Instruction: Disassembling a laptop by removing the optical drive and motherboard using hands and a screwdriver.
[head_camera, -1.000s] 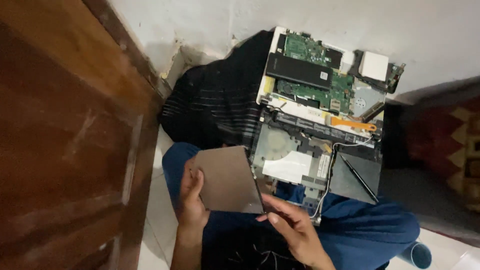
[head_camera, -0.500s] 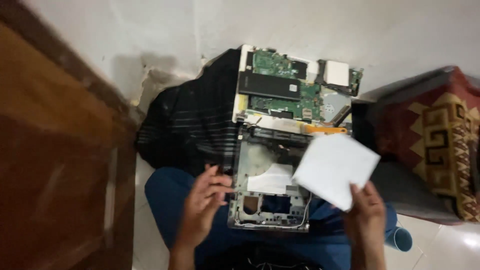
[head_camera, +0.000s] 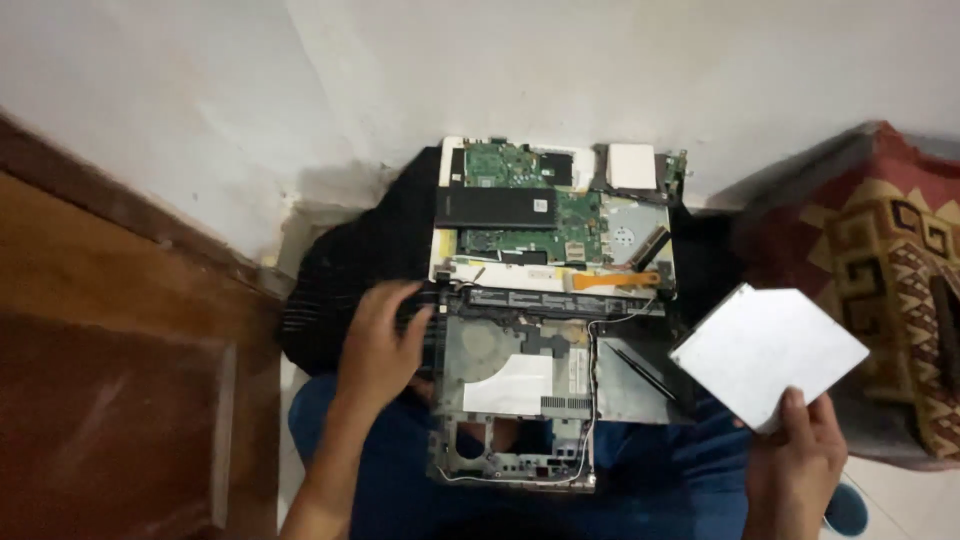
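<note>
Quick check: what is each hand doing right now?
Left hand: open, fingers spread on the left edge of the opened laptop chassis, holding nothing.
Right hand: closed on a flat silver drive, held off to the right.

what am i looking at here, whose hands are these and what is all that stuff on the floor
The picture comes from a camera worn on a person's head, looking down at their own two hands and lap. The person sits on the floor by a white wall, legs in blue trousers. Across the lap lies an opened laptop with its cover off, so the grey metal frame shows; above it sits the green circuit board on a black cloth. The left hand rests on the laptop's left edge. The right hand holds up a flat, silver-white square part, pinched at its lower corner by the fingers. A patterned red cushion lies at the right.
</note>
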